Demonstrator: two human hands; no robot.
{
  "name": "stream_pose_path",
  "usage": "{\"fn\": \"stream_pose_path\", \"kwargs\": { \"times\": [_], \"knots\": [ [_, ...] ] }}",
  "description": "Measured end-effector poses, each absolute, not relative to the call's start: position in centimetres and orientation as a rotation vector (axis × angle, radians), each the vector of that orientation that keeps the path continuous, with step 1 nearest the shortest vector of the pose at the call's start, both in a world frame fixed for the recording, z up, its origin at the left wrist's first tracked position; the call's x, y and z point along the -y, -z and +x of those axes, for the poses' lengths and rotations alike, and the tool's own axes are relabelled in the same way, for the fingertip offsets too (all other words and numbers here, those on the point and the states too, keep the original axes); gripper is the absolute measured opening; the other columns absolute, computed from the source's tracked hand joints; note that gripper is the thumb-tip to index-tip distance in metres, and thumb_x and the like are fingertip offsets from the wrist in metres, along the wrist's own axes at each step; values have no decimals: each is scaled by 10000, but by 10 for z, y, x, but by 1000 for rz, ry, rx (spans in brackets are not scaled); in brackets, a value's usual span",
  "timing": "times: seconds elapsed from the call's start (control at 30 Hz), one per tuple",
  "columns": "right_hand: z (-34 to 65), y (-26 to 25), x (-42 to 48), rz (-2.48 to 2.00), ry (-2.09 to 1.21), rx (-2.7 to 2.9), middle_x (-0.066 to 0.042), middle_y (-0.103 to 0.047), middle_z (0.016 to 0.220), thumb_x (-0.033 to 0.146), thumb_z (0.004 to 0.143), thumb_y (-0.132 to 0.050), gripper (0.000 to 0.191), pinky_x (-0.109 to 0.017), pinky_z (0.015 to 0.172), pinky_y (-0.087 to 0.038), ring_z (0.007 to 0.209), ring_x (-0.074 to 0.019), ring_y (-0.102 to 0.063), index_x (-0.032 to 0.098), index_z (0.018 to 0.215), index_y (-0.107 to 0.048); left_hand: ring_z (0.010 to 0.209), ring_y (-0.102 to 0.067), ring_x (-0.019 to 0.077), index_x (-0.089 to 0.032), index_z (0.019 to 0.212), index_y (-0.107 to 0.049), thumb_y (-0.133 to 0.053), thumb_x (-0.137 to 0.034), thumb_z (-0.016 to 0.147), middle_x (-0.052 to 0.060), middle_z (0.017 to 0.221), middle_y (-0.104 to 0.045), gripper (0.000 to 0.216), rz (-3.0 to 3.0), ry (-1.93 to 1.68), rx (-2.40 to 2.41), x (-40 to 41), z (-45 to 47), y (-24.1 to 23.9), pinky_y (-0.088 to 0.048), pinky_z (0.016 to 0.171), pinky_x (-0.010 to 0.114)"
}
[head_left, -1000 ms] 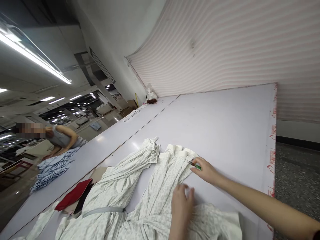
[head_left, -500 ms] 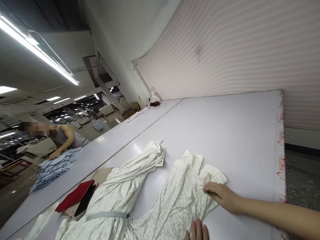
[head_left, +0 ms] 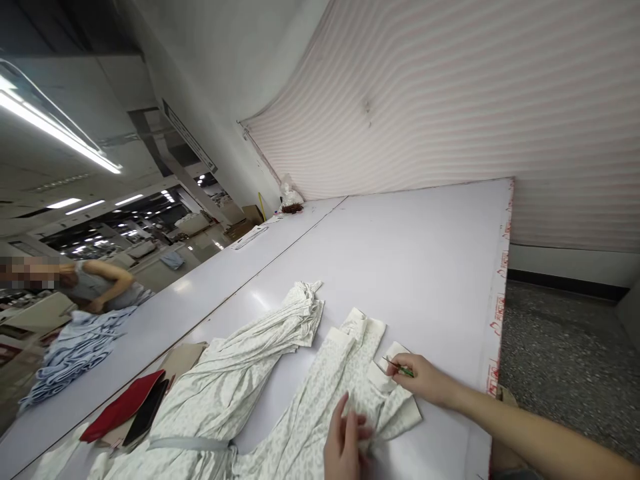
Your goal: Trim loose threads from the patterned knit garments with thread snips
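A white patterned garment (head_left: 260, 393) lies spread on the long white table (head_left: 410, 267), its legs or sleeves ending in plain cuffs (head_left: 373, 333). My right hand (head_left: 425, 380) rests at the cuffs, closed around a small green-handled tool (head_left: 400, 367) that looks like thread snips. My left hand (head_left: 345, 440) pinches the fabric just in front of me, fingers pressed together on the cloth.
A red pouch and a dark flat object (head_left: 125, 413) lie on tan paper at the left. Another person (head_left: 95, 283) bends over a pile of light blue cloth (head_left: 70, 353) at a neighbouring table. The table's right edge (head_left: 495, 320) drops to a grey floor.
The cuffs have been gathered and folded back toward me. My left hand came back into view and gripped the fabric; my right hand shifted slightly left with the green tool.
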State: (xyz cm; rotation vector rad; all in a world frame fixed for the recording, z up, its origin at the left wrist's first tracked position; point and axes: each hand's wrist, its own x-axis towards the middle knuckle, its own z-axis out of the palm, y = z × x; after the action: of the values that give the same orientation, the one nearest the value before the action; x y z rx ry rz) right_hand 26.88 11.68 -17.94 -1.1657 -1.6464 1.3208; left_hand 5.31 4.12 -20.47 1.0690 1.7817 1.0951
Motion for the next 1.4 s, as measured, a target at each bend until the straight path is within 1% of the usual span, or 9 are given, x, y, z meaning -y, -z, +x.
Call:
{"fn": "stream_pose_path", "kwargs": {
  "times": [0.07, 0.17, 0.33, 0.47, 0.7, 0.9, 1.17, 1.3, 1.4],
  "knots": [
    [276, 176, -102, -1076, -1392, 1701, -19, -729, 842, 183, 749, -531, 170, -308, 789, -500, 857, -220, -658, 187, 784, -698, 693, -682, 207, -235, 1348, -528, -506, -725, 795, 73, 855, -705, 739, 835, -1018, -1663, -61, 77, 192, -421, 440, 236],
    [293, 172, -86, -1048, -1482, 1748, 7, -721, 743, 147, 745, -516, 174, -282, 739, -489, 784, -201, -662, 189, 744, -686, 535, -562, 149, -177, 1033, -653, -731, -589, 632, 7, 653, -618, 581, 887, -952, -1526, -73, 101, 192, -373, 430, 225],
    [303, 169, -86, -1206, -1253, 1856, -58, -721, 1023, 182, 838, -512, 319, -307, 808, -485, 918, -222, -656, 200, 1115, -668, 559, -439, 109, -212, 723, -549, -713, -382, 631, -63, 569, -464, 254, 988, -1130, -1540, -43, 104, 202, -373, 551, 227],
    [294, 168, -86, -1142, -1124, 2139, -62, -663, 1088, 76, 753, -509, 484, -307, 801, -485, 948, -228, -637, 247, 1185, -647, 612, -457, 131, -214, 734, -565, -688, -380, 686, -35, 636, -519, 213, 1026, -1233, -1593, -11, 102, 195, -373, 601, 246],
    [293, 159, -57, -997, -1254, 2012, -67, -620, 1167, 154, 709, -601, 295, -319, 874, -480, 1012, -235, -610, 228, 994, -585, 650, -517, 152, -196, 871, -632, -750, -515, 668, -12, 695, -558, 396, 958, -1386, -1590, 5, 113, 193, -421, 637, 260],
    [286, 176, -60, -1190, -1401, 1586, 1, -635, 822, 243, 818, -530, 65, -304, 758, -469, 820, -198, -608, 232, 878, -508, 525, -404, 139, -227, 857, -580, -594, -592, 804, -44, 608, -417, 369, 1181, -1299, -1833, 18, 109, 196, -347, 508, 268],
    [281, 184, -60, -1088, -1714, 1130, 53, -490, 645, 470, 726, -649, 313, -254, 583, -397, 624, -144, -484, 214, 877, -552, 1190, -512, 361, -185, 1085, -607, -596, -428, 853, 211, 1261, -554, 336, 2043, -1192, -2141, 22, 133, 191, -413, 991, 502],
    [281, 176, -58, -1118, -1537, 1249, 31, -534, 719, 421, 787, -615, 240, -260, 638, -424, 700, -157, -517, 214, 877, -534, 956, -627, 270, -207, 932, -646, -416, -314, 937, 139, 983, -676, 253, 1795, -1233, -1967, 14, 146, 191, -466, 883, 418],
    [285, 171, -62, -1211, -1276, 1531, 9, -593, 789, 339, 840, -588, 126, -288, 709, -461, 778, -184, -571, 227, 880, -546, 768, -633, 222, -217, 903, -662, -507, -483, 897, 65, 827, -682, 308, 1286, -1225, -1782, 10, 139, 191, -492, 729, 338]
  ]
}}
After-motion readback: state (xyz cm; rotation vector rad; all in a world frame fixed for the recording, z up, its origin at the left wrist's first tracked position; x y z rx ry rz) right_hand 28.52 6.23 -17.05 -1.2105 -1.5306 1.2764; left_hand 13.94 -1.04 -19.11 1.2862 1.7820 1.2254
